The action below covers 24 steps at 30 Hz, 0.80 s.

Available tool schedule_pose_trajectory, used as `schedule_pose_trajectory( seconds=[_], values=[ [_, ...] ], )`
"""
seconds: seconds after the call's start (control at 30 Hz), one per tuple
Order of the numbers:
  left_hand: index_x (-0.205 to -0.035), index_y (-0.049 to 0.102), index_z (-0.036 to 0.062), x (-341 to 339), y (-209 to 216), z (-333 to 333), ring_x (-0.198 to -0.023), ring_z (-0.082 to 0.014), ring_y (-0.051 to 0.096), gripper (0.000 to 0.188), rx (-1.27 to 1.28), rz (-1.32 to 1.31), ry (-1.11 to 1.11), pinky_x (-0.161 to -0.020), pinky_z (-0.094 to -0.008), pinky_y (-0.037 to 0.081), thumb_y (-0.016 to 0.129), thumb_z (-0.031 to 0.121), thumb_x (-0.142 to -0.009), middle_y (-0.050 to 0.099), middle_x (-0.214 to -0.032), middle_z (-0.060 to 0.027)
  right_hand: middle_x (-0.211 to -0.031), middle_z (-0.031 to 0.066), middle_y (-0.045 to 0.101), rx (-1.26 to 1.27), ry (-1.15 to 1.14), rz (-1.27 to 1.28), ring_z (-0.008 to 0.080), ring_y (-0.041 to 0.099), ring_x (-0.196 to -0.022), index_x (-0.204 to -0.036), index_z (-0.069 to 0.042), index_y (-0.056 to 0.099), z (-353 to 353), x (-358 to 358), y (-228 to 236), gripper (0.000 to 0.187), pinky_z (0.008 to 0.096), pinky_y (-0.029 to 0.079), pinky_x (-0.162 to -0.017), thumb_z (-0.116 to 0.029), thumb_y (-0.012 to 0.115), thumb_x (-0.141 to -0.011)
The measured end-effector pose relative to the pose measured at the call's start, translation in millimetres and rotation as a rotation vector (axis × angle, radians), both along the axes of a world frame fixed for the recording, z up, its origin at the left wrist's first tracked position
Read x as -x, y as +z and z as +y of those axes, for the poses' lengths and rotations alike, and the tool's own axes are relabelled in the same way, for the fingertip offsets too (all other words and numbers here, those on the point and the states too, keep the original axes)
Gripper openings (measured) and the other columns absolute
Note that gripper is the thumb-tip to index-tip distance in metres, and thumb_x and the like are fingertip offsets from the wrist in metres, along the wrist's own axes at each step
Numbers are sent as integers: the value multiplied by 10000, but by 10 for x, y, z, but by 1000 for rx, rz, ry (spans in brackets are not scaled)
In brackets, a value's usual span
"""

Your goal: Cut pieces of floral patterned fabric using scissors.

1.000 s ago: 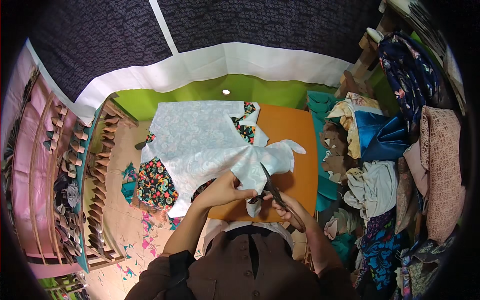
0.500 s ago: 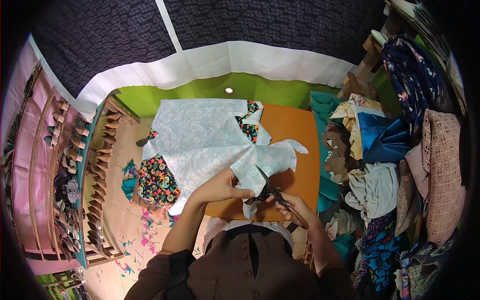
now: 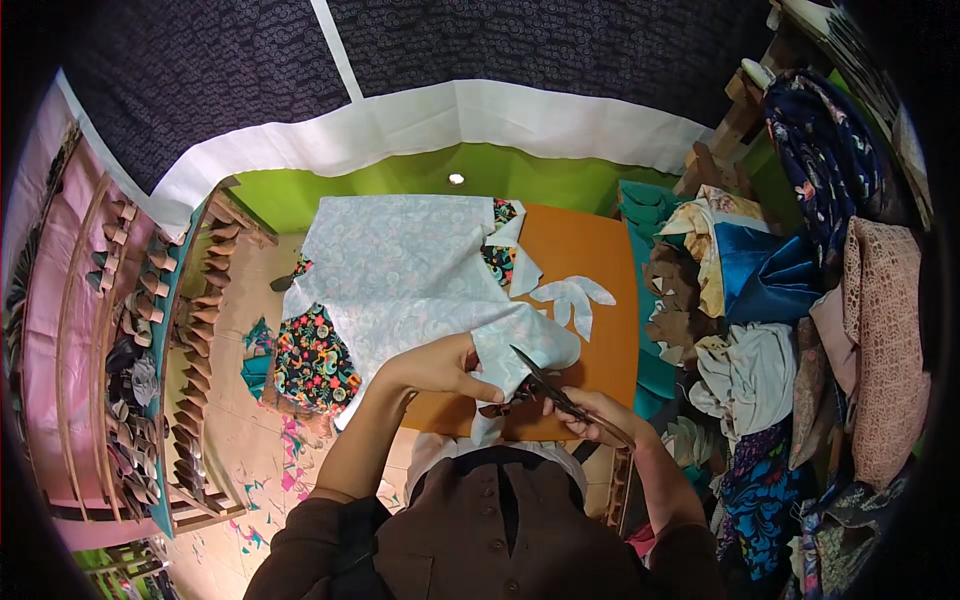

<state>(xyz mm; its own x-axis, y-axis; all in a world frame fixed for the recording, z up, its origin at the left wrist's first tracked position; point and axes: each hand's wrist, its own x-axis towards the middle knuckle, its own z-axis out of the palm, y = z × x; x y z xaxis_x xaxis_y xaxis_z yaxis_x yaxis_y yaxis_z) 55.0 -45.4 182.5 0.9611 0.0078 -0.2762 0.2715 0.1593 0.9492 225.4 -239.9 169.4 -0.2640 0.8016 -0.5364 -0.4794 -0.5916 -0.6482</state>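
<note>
A large piece of floral fabric point(image 3: 400, 250) lies pale side up across the table, with its dark, bright-flowered face showing at folded parts. My left hand point(image 3: 440, 368) pinches the near right part of this fabric and lifts it, thumb on top. In my right hand point(image 3: 595, 415) is a pair of dark scissors point(image 3: 548, 388), fingers wrapped round the handles. Their blades point up and left, lying at the raised fabric just right of my left thumb. Pale cut fabric pieces point(image 3: 572, 300), leaf-like in shape, rest on the table beyond the scissors.
The orange-brown table point(image 3: 600, 250) stands before me. On the right are heaped folded cloths, among them a shiny blue one point(image 3: 765, 275). A rack of wooden shoe forms point(image 3: 200, 340) stands at left. Coloured scraps point(image 3: 292, 455) litter the floor. A dark curtain point(image 3: 520, 60) hangs ahead.
The fabric's right end has drawn in toward my left hand, leaving the leaf-like pieces apart on the table. My right hand with the scissors has shifted slightly right.
</note>
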Motion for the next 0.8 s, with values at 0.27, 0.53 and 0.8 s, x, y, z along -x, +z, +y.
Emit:
schedule_pose_trajectory(
  seconds=[0.27,0.53,0.8],
  values=[
    [-1061,472,6,12,30,47,-826,-92,513,434,11,-36,-8,-750,-252,418,669,33,-676,568,-906,-22,-660,-66,339,112,51,27,9,427,-475,-989,-57,499,4,-77,-25,196,124,314,-425,-157,382,-867],
    [-1096,469,4,-16,-4,84,-940,-106,488,477,58,11,-141,-813,-264,402,667,-11,-662,548,-1015,-33,-661,-80,334,167,136,-40,-2,428,-449,-1011,-74,493,0,-126,109,214,135,264,-376,-176,369,-870],
    [-1067,487,7,-47,-52,85,-911,-103,501,449,61,19,-186,-798,-267,413,668,-19,-657,561,-977,-31,-668,-58,351,14,114,-94,6,304,-523,-986,-15,500,25,-33,71,238,113,210,-372,-164,362,-861]
  ],
)
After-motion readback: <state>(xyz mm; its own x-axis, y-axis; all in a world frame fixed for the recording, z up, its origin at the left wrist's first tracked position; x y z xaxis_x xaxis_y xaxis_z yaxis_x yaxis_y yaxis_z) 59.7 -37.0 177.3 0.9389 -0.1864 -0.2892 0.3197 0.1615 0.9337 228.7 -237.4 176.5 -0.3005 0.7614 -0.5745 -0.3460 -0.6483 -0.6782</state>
